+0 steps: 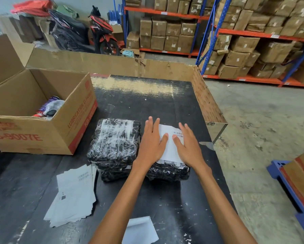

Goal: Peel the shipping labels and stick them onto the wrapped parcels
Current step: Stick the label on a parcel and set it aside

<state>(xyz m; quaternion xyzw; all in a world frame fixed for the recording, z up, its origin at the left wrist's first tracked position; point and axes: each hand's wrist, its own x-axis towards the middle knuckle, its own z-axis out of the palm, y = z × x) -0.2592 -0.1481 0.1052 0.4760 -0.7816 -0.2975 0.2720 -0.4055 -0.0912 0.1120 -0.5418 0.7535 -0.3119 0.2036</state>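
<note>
While two black wrapped parcels lie side by side on the dark desk [147, 103], both hands rest flat on the right parcel [167, 171]; the left hand [152, 141] has its fingers spread and extended, palm down, its thumb lying on the white shipping label [169, 148]; the right hand [188, 145] is likewise open and flat, pressing the label's right portion, so that neither hand grips anything. One label shows between the hands, printed with a barcode near its upper right corner, lying on the top face of the right parcel. The left parcel [114, 147], touching its neighbour, is wound in clear film over a pale patch on top; whether that patch is a label cannot be told. One loose pile of label sheets [73, 194] lies on the desk at the near left, well apart from the hands; its sheets cannot be counted; one further white sheet [140, 231] lies at the near edge between the forearms. One open cardboard box [42, 110] stands at the left, holding a can [45, 106] and other items too unclear to identify.
</note>
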